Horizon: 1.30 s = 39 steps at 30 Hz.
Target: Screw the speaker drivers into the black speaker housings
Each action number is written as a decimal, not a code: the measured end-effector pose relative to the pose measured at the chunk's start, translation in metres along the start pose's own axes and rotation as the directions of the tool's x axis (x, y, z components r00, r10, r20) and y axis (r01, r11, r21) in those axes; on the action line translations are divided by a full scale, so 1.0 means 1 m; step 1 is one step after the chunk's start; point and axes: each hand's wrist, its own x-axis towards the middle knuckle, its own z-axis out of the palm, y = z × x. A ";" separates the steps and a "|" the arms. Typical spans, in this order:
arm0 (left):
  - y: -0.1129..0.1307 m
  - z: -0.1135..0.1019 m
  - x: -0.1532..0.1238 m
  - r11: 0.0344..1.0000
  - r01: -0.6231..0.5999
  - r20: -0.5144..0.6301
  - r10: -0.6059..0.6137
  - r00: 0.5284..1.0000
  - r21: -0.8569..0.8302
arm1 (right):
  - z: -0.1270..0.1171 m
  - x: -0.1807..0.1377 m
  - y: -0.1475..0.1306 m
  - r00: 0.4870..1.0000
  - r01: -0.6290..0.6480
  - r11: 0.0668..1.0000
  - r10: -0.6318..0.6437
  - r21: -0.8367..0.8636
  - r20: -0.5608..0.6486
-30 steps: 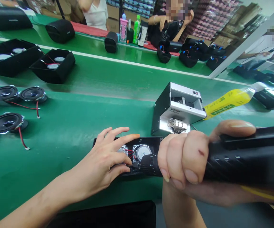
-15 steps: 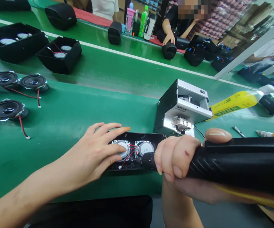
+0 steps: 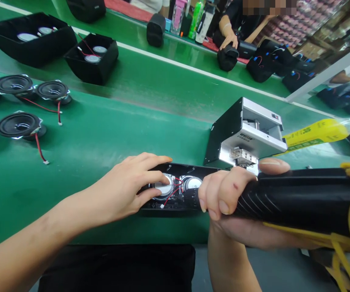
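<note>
Head view: your left hand [image 3: 126, 190] lies flat with fingers released on the open black speaker housing [image 3: 175, 188], which sits on the green worktop [image 3: 102, 134] just in front of you, fingertips touching its left round driver [image 3: 163, 187]. Your right hand [image 3: 226, 198] is clenched around the black electric screwdriver [image 3: 290, 194], its tip at the housing's right driver. A metal screw feeder [image 3: 248, 138] stands just behind.

You are on a speaker assembly line: green conveyor belt [image 3: 108, 134], loose speaker drivers [image 3: 18, 125] far left, co-workers seated opposite.
</note>
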 end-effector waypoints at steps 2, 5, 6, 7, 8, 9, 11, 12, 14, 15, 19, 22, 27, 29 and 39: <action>0.000 0.000 0.000 1.000 -0.004 -0.008 0.004 1.000 -0.005 | -0.001 0.001 0.000 1.000 -0.007 1.000 0.006 0.016 0.020; 0.000 0.000 0.000 1.000 -0.004 -0.014 0.004 1.000 -0.014 | -0.002 0.002 0.000 0.998 -0.003 0.999 -0.001 0.051 0.066; 0.000 0.000 0.001 1.000 -0.006 -0.015 0.005 1.000 -0.017 | -0.002 0.002 0.000 0.997 -0.005 0.998 0.000 0.056 0.077; 0.000 0.000 0.001 1.000 -0.006 -0.014 0.006 1.000 -0.019 | -0.001 0.002 0.001 0.997 -0.006 0.998 0.001 0.055 0.080; -0.001 0.000 0.001 1.000 -0.007 -0.014 0.007 1.000 -0.021 | -0.001 0.001 0.001 0.996 -0.013 0.999 0.009 0.044 0.083; -0.001 0.000 0.002 1.000 -0.006 -0.013 0.006 1.000 -0.023 | 0.001 0.001 0.001 0.997 -0.019 0.999 0.017 0.027 0.079; -0.001 0.001 0.002 1.000 0.000 -0.005 -0.001 1.000 -0.026 | 0.003 0.000 0.001 0.999 -0.012 1.000 0.014 -0.026 0.053; 0.000 0.001 0.002 1.000 0.004 -0.002 -0.004 1.000 -0.026 | 0.005 0.000 0.001 0.999 -0.002 0.998 0.004 -0.056 0.042; 0.000 0.002 0.001 1.000 0.007 0.000 -0.007 1.000 -0.023 | 0.006 0.000 0.001 0.999 0.015 0.995 -0.010 -0.098 0.051; 0.001 0.002 0.001 1.000 0.006 -0.002 -0.006 1.000 -0.019 | 0.006 0.000 0.001 0.996 0.025 0.995 -0.017 -0.098 0.086; 0.004 0.002 0.000 1.000 -0.018 -0.015 0.018 1.000 0.009 | 0.006 0.003 0.004 0.959 0.062 0.998 -0.051 -0.030 0.277; 0.005 0.002 0.000 0.999 -0.034 -0.025 0.035 0.999 0.013 | 0.008 0.001 0.007 0.957 0.081 0.997 -0.072 -0.019 0.282; 0.005 0.005 0.000 0.999 -0.045 -0.028 0.045 0.999 0.018 | 0.011 -0.004 0.009 0.927 0.115 0.993 -0.099 -0.024 0.362; 0.005 0.005 0.000 0.999 -0.046 -0.025 0.047 0.999 0.024 | 0.011 -0.004 0.011 0.927 0.130 0.991 -0.109 -0.034 0.360; 0.006 0.008 -0.001 0.999 -0.044 -0.058 0.045 0.997 0.024 | 0.015 -0.010 0.014 0.966 0.093 0.993 -0.073 -0.068 0.248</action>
